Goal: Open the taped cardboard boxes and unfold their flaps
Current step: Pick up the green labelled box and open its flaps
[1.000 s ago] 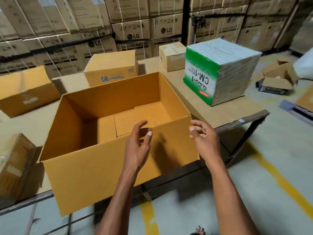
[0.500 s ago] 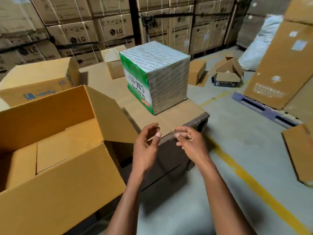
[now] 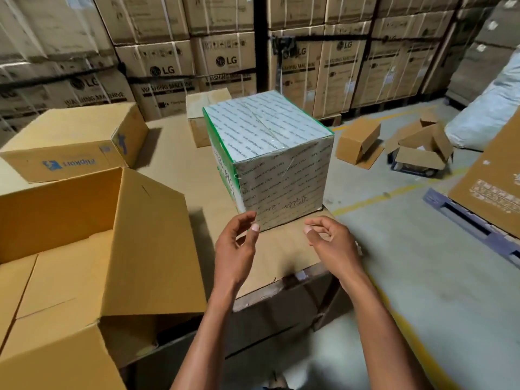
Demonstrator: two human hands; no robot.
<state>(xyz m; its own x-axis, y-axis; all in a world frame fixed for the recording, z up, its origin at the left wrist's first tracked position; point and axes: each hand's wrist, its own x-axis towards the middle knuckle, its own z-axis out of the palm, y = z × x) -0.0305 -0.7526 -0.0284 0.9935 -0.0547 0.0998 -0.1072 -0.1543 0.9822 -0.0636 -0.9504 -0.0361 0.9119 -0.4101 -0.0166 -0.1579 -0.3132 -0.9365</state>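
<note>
The green-and-white box sat sealed w/ clear tape across its top, on the bench near its right end; we judged it not yet opened. To its left the big brown box stood open, flaps up, so that one looked done. Behind, the Flipkart box and a small brown box seemed closed, prob. left to do. Our left hand hovered just in front of the sealed box's near bottom corner, fingers loosely curled, holding nothing; our right hand likewise, relaxed & empty, near the box's right side, not touching.
</note>
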